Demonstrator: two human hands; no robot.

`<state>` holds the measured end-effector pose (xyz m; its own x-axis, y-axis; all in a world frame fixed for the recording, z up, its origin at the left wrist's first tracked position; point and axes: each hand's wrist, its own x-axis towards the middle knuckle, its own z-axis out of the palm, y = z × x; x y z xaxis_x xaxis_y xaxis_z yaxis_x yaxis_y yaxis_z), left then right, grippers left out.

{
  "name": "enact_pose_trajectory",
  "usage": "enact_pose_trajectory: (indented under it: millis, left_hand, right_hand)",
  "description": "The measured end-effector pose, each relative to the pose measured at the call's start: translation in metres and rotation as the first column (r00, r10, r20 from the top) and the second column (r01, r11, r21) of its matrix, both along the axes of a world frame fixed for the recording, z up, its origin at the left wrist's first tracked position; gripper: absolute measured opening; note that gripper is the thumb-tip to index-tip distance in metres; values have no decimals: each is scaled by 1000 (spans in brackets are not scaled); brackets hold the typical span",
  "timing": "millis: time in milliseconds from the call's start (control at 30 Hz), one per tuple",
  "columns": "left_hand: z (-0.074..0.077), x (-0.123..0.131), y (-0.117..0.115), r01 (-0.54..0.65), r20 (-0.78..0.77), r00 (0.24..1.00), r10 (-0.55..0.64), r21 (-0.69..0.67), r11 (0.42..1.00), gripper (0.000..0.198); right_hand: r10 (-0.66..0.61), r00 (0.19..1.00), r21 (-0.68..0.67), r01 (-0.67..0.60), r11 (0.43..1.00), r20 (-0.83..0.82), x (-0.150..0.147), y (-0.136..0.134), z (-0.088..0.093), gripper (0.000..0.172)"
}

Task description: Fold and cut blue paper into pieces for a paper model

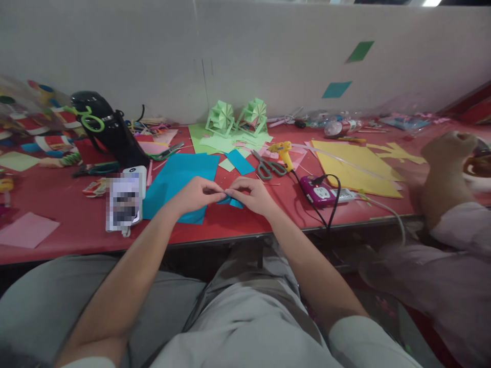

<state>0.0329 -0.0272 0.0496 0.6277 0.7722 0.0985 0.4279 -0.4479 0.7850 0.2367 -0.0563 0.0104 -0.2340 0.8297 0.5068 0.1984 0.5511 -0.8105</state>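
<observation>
Between the fingertips of my left hand (pixel 199 195) and my right hand (pixel 251 195) is a small piece of blue paper (pixel 235 203). Both hands are closed in a pinch on it, just above the red table's front part. My fingers hide much of the piece. Under my left hand lies a large blue paper sheet (pixel 184 176). A smaller blue paper strip (pixel 240 162) rests beyond my hands, beside a pair of scissors (pixel 264 167) and a yellow glue gun (pixel 283 153).
Two green folded-paper models (pixel 221 118) stand at the back on green sheets. A purple power socket (pixel 317 192) with cables sits right, before yellow paper (pixel 353 168). A phone (pixel 126 202) and a black bottle (pixel 111 128) are left. A co-worker's arm (pixel 445 174) is far right.
</observation>
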Motion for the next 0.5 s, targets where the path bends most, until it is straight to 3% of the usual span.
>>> enact_pose_trajectory:
  millis: [167,400,500]
  left_hand:
    - [2,2,-2,-10,-8,1000,11,67,998,28]
    - [-2,-8,5,9,27,1000,-7,-68,998,27]
    - [-1,-9,6,25,-11,1000,-25,-43,999,25]
  right_hand:
    - [-1,1000,32,1,999,-6,0,0,1,24]
    - [-50,998,44,52,998,-46,2,0,0,24]
    - [-47,998,56,50,997,-52,2,0,-1,24]
